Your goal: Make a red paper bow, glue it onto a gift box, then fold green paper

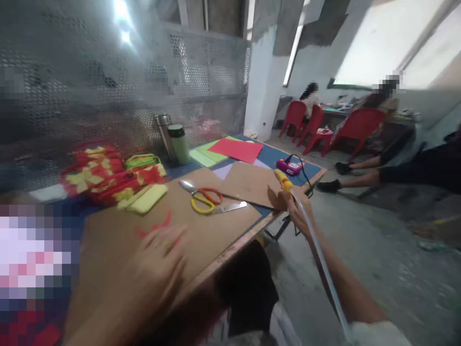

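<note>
Nearby, the left hand [162,254], blurred, hovers or rests palm down over the large brown cardboard sheet [118,250] along the bench's near edge, fingers loosely bent at some curved red strips [154,227]; whether it grips one, I cannot tell. The right hand [297,211] is closed around a yellow gun-like tool [284,181] with a long translucent rod [324,264] behind it, at the near edge toward the right corner, over the smaller brown cardboard piece [252,180]. Open scissors with red and yellow handles [205,202] lie mid-bench. A folded pale-yellow pad [147,198] and red-and-yellow flower-like bundles [97,173] sit toward the left. Close to the blue bench top's [309,169] right corner is a magenta box with a dark cord [289,166]. Green paper sheets [207,153] and a red sheet [237,149] lie by the far edge, right of a green bottle [179,146] and a steel flask [164,134]. Beyond are red plastic chairs [360,126] and seated people.
</note>
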Demonstrator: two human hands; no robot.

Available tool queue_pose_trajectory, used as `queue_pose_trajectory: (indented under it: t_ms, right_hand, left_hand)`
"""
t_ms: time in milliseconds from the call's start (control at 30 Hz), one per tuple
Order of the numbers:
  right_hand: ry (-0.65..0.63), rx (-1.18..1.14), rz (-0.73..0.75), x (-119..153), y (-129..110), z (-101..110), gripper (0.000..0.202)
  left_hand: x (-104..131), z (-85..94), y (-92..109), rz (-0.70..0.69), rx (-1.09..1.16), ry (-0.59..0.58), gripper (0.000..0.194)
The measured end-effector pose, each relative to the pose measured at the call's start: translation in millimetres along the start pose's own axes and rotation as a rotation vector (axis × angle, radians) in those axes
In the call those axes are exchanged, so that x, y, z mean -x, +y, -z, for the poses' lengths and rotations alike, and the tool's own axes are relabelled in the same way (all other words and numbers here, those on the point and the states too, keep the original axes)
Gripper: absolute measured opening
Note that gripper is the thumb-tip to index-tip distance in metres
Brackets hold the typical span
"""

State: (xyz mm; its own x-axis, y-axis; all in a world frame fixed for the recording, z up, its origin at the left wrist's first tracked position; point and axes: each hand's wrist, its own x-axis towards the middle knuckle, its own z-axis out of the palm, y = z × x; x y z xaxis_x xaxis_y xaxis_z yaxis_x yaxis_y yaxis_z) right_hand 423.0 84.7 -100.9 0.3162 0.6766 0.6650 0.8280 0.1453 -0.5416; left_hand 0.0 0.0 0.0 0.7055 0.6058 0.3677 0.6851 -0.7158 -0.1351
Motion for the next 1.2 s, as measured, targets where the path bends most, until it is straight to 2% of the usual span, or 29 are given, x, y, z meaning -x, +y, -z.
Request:
queue_pose_trajectory:
  t_ms: [100, 200, 300, 367, 533, 767, 900, 1067, 1133, 1200]
  right_hand:
    - [0.062, 0.015, -0.059, 2.6, 3.7, 1.3, 0.051]
    - [0.095, 0.039, -0.098, 6.2, 3.3, 2.5, 0.044]
    - [0.096, 0.068, -0.114, 9.3, -2.1, 2.7, 0.041]
    - [0.094, 0.073, -0.123, 10.4, -6.9, 2.0, 0.043]
    - [0.069, 0.007, -0.079, 13.5, -18.3, -3.8, 0.045]
    - [-0.036, -0.082, -0.024, 11.6, -38.3, -20.0, 0.039]
    - [-0.083, -0.140, -0.054, 8.3, -39.9, -21.5, 0.044]
    - [-0.097, -0.344, -0.141, 0.4, -41.4, -4.0, 0.050]
    - [-0.148, -0.443, -0.159, -5.7, -50.2, 8.9, 0.053]
    - [-0.229, -0.541, -0.166, -11.2, -64.9, 21.9, 0.054]
  left_hand:
    - [-73.0, -23.6, -1.3, -0.013, 0.012, -0.027, 0.043]
    - [-132.0, -45.8, -1.3, -0.013, -0.019, -0.189, 0.048]
    - [-168.7, -60.0, 3.3, 0.003, -0.080, -0.344, 0.053]
    - [-181.2, -64.5, 6.7, 0.027, -0.093, -0.383, 0.055]
    - [-192.1, -69.2, 4.6, 0.102, -0.027, -0.415, 0.066]
    - [-205.6, -83.0, -12.5, 0.220, -0.001, -0.436, 0.043]
    - [-208.6, -82.1, -20.5, 0.285, 0.002, -0.416, 0.048]
    - [-192.7, -59.2, -35.8, 0.350, -0.024, -0.362, 0.063]
    - [-174.2, -41.9, -43.8, 0.330, -0.024, -0.299, 0.063]
    - [-146.8, -20.6, -50.6, 0.298, -0.006, -0.179, 0.056]
